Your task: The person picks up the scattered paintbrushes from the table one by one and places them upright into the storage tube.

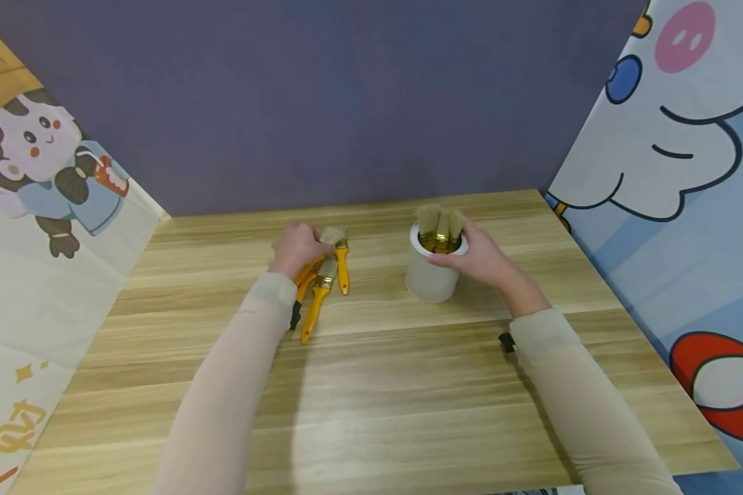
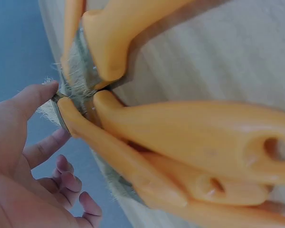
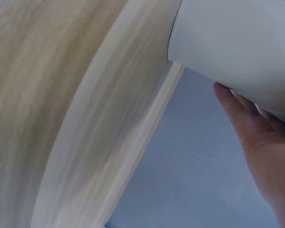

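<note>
My left hand (image 1: 294, 249) is over a small group of yellow-handled paintbrushes left of centre on the table. In the left wrist view its thumb and index finger pinch one paintbrush (image 2: 114, 152) at the metal band by the bristles, while the other fingers curl loosely. Beside it lie a paintbrush (image 1: 318, 302) with its handle toward me and another paintbrush (image 1: 343, 265) farther back. My right hand (image 1: 484, 258) grips a white can (image 1: 432, 280) near its rim, thumb in front. Several paintbrushes (image 1: 441, 223) stand in the can, bristles up; their handles are hidden inside.
The wood-grain table (image 1: 378, 385) meets a dark purple-grey wall (image 1: 347, 103) at the back. Cartoon-printed panels stand along both sides, the left panel (image 1: 12, 275) and the right panel (image 1: 656, 275). A small black piece (image 1: 507, 342) shows at the right sleeve.
</note>
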Demonstrator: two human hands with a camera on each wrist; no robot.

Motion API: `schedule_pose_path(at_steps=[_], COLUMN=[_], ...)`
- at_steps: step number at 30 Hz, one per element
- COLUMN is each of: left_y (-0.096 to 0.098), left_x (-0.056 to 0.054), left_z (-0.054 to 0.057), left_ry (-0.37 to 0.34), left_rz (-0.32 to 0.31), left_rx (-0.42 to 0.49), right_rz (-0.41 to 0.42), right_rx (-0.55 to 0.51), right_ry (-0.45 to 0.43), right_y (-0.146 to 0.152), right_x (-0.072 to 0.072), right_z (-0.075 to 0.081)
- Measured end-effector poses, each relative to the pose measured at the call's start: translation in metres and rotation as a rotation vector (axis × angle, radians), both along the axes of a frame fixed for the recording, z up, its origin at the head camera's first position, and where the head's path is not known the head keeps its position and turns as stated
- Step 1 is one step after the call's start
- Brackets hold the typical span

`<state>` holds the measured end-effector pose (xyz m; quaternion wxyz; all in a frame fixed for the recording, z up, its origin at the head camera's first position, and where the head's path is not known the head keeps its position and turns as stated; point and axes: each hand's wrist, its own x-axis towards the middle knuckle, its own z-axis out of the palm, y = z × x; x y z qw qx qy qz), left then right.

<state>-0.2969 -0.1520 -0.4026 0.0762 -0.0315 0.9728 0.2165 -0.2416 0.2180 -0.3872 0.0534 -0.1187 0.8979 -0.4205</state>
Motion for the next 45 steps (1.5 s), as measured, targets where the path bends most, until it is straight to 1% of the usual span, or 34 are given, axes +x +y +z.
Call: schedule_pose_path(at_steps=[3, 6, 9, 11, 14, 17, 20, 23, 26, 30, 35, 40, 45], left_y=[-0.001, -0.003, -0.003, -0.003, -0.001, 0.002, 0.007, 0.014, 0.022, 0.035, 0.053, 0.073, 0.092], left_x=[-0.001, -0.004, -0.006, -0.006, -0.005, -0.002, 0.0, 0.002, 0.004, 0.009, 0.016, 0.03, 0.046], left_z=[0.003, 0.008, 0.019, 0.03, 0.052, 0.075, 0.098, 0.116, 0.132, 0.151, 0.171, 0.187, 0.203], left_ry=[0.026, 0.055, 0.082, 0.092, 0.104, 0.1, 0.104, 0.131, 0.15, 0.176, 0.216, 0.278, 0.348], left_rz=[-0.002, -0.009, -0.025, -0.028, -0.038, -0.031, -0.022, -0.021, -0.027, -0.04, -0.061, -0.083, -0.12], left_rx=[-0.002, 0.0, 0.026, 0.049, 0.08, 0.089, 0.075, 0.074, 0.085, 0.114, 0.136, 0.127, 0.1], right_rz=[-0.003, -0.007, -0.008, -0.009, -0.01, -0.012, -0.017, -0.018, -0.017, -0.014, -0.012, -0.009, -0.004], right_rx=[0.007, 0.017, 0.016, 0.012, 0.008, 0.013, 0.02, 0.02, 0.021, 0.021, 0.015, 0.016, 0.013], right_ry=[-0.004, -0.005, 0.001, 0.004, 0.005, -0.005, -0.014, -0.017, -0.017, -0.018, -0.024, -0.034, -0.038], right_y=[0.0, -0.001, 0.0, 0.0, 0.0, 0.001, 0.0, 0.0, 0.0, 0.0, 0.0, -0.001, -0.001], right_x=[0.0, 0.0, 0.0, 0.0, 0.0, 0.0, 0.001, 0.001, 0.0, 0.001, 0.002, 0.002, 0.002], right_z=[0.0, 0.0, -0.001, -0.001, -0.001, -0.001, 0.0, 0.001, 0.002, 0.002, 0.003, 0.003, 0.004])
